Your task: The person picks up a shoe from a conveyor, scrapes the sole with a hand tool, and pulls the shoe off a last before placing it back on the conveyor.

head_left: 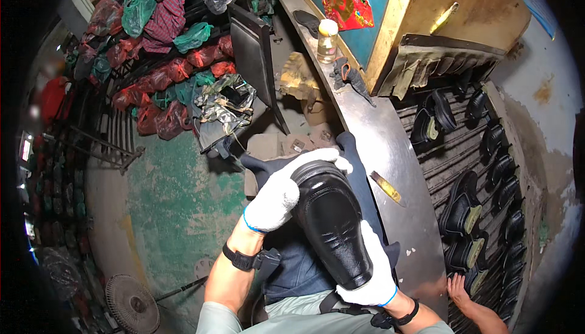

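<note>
A glossy black leather shoe (333,221) lies slantwise between my two white-gloved hands, over my lap. Its rounded toe points up and away, and its narrower end is toward me. My left hand (283,191) wraps round the toe end, with its fingers over the far edge. At the near end, my right hand (375,267) grips the side and the heel end; some of its fingers are hidden beneath. To the right, a short knife-like tool with a yellowish handle (387,188) rests on the metal bench (420,255), touched by neither hand.
A bottle of clear liquid (327,42) and dark cloth (350,81) stand farther up the bench. Right of it, a slatted rack (420,182) carries several black shoes (460,203). Another person's hand (458,288) reaches there. A fan (131,303) and bagged bundles (164,78) are left.
</note>
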`<action>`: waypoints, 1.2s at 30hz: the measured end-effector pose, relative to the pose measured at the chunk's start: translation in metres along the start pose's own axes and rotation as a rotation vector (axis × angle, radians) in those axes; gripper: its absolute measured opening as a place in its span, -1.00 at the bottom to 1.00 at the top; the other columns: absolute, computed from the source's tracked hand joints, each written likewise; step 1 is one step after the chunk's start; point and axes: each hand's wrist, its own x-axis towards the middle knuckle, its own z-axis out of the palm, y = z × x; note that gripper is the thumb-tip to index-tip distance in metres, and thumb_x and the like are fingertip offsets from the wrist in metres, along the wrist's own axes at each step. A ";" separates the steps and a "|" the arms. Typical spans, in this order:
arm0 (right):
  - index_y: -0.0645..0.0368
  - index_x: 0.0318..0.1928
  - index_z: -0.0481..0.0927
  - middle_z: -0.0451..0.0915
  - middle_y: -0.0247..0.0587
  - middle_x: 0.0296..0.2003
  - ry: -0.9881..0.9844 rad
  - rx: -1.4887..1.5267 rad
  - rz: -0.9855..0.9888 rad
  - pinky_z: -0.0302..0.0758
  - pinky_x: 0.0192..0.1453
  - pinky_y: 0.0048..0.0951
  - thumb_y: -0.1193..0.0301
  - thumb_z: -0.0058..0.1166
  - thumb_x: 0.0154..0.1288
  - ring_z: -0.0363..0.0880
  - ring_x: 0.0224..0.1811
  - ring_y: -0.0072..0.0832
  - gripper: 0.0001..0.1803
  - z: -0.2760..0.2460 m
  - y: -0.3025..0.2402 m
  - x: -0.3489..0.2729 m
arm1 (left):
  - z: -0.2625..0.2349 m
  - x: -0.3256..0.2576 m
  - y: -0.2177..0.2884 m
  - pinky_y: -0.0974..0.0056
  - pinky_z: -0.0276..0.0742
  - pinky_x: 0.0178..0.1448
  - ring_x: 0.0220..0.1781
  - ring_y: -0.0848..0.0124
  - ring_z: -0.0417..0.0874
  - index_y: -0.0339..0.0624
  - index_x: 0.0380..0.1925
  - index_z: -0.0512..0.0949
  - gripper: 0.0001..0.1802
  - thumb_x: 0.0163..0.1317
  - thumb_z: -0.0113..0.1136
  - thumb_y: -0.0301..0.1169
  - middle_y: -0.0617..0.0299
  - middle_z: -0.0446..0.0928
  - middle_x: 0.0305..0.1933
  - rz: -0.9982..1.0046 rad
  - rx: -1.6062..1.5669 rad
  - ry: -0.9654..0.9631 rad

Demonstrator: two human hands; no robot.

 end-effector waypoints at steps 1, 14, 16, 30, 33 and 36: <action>0.46 0.60 0.31 0.51 0.31 0.40 0.013 0.016 -0.004 0.46 0.60 0.06 0.32 0.63 -0.08 0.55 0.46 0.18 0.21 0.002 0.001 0.002 | 0.000 0.000 -0.001 -0.15 0.46 0.70 0.59 -0.05 0.60 -0.35 0.64 0.33 0.20 0.40 0.27 0.48 -0.28 0.56 0.54 -0.011 0.003 0.026; 0.36 0.36 0.51 0.63 0.17 0.16 -0.070 0.244 -0.061 0.57 0.38 -0.07 0.36 0.53 -0.01 0.64 0.21 0.09 -0.12 0.026 0.041 0.078 | 0.031 -0.006 0.105 0.03 0.53 0.65 0.56 0.16 0.67 -0.24 0.58 0.53 0.17 -0.01 0.83 0.03 0.01 0.62 0.58 -0.089 0.706 -0.112; 0.35 0.44 0.45 0.62 0.13 0.22 -0.139 -0.063 -0.229 0.55 0.46 -0.04 0.33 0.52 0.12 0.63 0.28 0.03 -0.12 0.014 0.083 0.083 | 0.050 -0.020 0.104 0.07 0.61 0.59 0.48 0.08 0.74 -0.16 0.48 0.64 0.00 0.03 0.80 -0.02 -0.02 0.68 0.49 0.171 1.119 -0.223; 0.33 0.17 0.80 0.77 -0.35 -0.10 -0.624 0.294 0.371 0.58 0.00 -0.51 0.29 0.41 0.51 0.64 -0.10 -0.67 -0.61 -0.051 0.003 0.178 | 0.071 -0.148 -0.156 -0.05 0.30 0.79 0.77 0.17 0.36 -0.13 0.38 0.50 -0.51 0.49 0.12 -0.31 0.03 0.22 0.84 0.364 1.728 -0.648; 0.27 0.17 0.81 0.71 -0.16 -0.25 -0.810 0.188 -0.221 0.63 -0.11 -0.27 0.23 0.66 0.25 0.70 -0.24 -0.32 -0.44 -0.074 -0.025 0.152 | 0.079 -0.173 -0.175 -0.03 0.03 0.93 0.89 0.20 0.13 -0.11 0.80 0.12 -0.25 0.67 -0.13 -0.21 0.11 0.08 0.89 0.464 2.321 -0.478; 0.12 0.27 0.80 0.72 -0.05 -0.07 -1.166 0.123 -0.367 0.61 0.09 -0.06 0.13 0.40 0.50 0.68 -0.08 -0.01 -0.53 -0.108 -0.057 0.105 | 0.083 -0.169 -0.179 0.03 -0.07 0.95 0.90 0.24 0.07 -0.10 0.83 0.05 -0.26 0.74 -0.25 -0.17 0.22 0.02 0.92 0.760 3.267 -0.701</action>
